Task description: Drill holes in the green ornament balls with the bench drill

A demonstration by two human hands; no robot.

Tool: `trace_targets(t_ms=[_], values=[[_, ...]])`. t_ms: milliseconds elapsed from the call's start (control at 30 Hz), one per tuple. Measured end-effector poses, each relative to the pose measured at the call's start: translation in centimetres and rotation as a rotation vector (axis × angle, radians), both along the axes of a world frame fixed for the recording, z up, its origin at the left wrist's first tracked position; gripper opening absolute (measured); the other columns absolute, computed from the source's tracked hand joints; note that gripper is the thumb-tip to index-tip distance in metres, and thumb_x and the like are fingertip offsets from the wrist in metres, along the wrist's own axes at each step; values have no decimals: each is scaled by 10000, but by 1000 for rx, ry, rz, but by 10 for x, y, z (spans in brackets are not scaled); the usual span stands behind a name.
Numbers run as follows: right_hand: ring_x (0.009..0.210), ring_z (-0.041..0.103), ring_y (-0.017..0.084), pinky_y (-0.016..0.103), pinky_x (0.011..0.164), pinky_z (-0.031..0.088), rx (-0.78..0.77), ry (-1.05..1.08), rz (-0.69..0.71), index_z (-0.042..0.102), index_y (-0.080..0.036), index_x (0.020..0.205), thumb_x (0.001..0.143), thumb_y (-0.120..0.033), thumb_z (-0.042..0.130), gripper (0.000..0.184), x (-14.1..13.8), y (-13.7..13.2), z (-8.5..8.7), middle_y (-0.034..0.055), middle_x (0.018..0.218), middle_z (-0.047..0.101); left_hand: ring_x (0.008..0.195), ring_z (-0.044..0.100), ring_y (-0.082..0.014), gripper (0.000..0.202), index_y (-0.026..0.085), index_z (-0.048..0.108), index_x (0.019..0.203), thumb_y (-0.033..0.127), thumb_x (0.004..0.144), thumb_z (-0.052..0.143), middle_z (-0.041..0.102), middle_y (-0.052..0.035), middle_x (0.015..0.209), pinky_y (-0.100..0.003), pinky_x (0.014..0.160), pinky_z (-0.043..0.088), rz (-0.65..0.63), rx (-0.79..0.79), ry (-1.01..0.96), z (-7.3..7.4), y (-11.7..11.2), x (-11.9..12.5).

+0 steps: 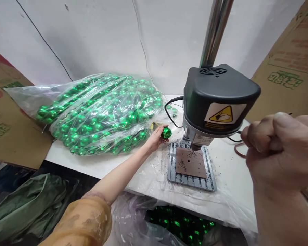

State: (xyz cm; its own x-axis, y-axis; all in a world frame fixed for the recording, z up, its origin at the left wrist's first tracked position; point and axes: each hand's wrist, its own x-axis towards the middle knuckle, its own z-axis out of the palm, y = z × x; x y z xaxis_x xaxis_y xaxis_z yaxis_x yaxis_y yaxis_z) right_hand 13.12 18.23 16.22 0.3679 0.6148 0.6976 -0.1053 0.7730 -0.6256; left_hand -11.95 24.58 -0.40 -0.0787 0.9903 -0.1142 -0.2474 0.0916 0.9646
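My left hand (155, 138) reaches across the white table and grips a shiny green ball (166, 133) at the mouth of a big clear plastic bag (97, 112) full of the same green balls. My right hand (274, 153) is raised close to the camera, its fingers curled into a fist around something hidden, beside the dark head of a small bench drill (218, 99). Below the drill head lies its grey base plate with a brown pad (191, 163), speckled with dark chips.
The drill's steel column (215, 30) rises to the top edge. Cardboard boxes stand at the left (5, 112) and right (292, 68). Another bag of green balls (182, 223) sits below the table's front edge. A black cable (170, 112) runs behind the drill.
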Motion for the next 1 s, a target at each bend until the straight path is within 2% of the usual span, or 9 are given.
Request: trace_targets(t_ms=[67, 133, 233, 300, 400, 533, 633, 767, 1000], values=[[333, 352, 72, 280, 326, 227, 22, 21, 20, 304, -209, 480, 736, -130, 593, 394, 0, 1, -2, -71, 399, 312, 630, 663, -140, 498, 253, 602, 1184, 563, 806, 694, 658, -25, 855, -204, 490, 460, -63, -55, -132, 5, -24, -1], [342, 361, 62, 274, 334, 234, 49, 28, 20, 306, -206, 495, 753, -126, 589, 391, 0, 2, -4, -71, 408, 320, 747, 698, -176, 429, 240, 608, 1130, 502, 809, 718, 674, -45, 930, -265, 590, 546, -78, -85, -242, 8, -42, 2], [344, 354, 44, 261, 342, 227, 59, 14, 32, 317, -200, 500, 780, -128, 572, 386, 1, 2, -5, -75, 410, 325, 909, 704, -218, 363, 220, 609, 1078, 457, 825, 720, 681, -64, 1000, -391, 789, 597, -69, -115, -343, 8, -60, 9], [342, 350, 39, 256, 345, 227, 68, 3, 42, 336, -198, 496, 789, -134, 573, 381, 1, 2, -5, -80, 404, 333, 928, 701, -216, 355, 221, 611, 1092, 417, 823, 733, 684, -59, 1000, -434, 858, 590, -69, -129, -365, 8, -67, 16], [339, 339, 36, 254, 347, 226, 85, 5, 53, 362, -194, 483, 791, -139, 588, 385, 2, 3, -5, -81, 393, 351, 941, 699, -206, 345, 204, 627, 1120, 343, 823, 734, 695, -61, 1021, -447, 920, 580, -76, -151, -397, 8, -75, 24], [339, 334, 35, 251, 368, 229, 95, 10, 52, 362, -190, 474, 793, -143, 600, 401, 2, 6, -6, -82, 386, 350, 938, 699, -203, 255, 156, 649, 981, 288, 786, 748, 714, -71, 992, -418, 938, 574, -54, -158, -418, 10, -80, 33], [343, 325, 28, 244, 394, 236, 98, 14, 56, 362, -182, 460, 787, -145, 609, 412, 3, 7, -7, -83, 381, 332, 880, 696, -183, 318, 172, 615, 955, 299, 725, 795, 718, -38, 944, -407, 911, 563, -10, -119, -344, 9, -81, 37], [363, 332, 34, 255, 432, 256, 94, 19, 72, 382, -181, 462, 795, -148, 616, 408, 5, 9, -8, -78, 383, 345, 818, 669, -148, 457, 181, 584, 984, 339, 654, 857, 711, -11, 889, -336, 854, 517, 75, 4, -59, 2, -78, 45], [383, 326, 39, 257, 461, 264, 104, 11, 106, 342, -194, 484, 825, -159, 614, 438, 4, 7, -8, -81, 395, 342, 1005, 643, -190, 501, 181, 583, 988, 363, 633, 885, 690, -43, 985, -341, 935, 468, -20, 167, 203, -17, -69, 61]])
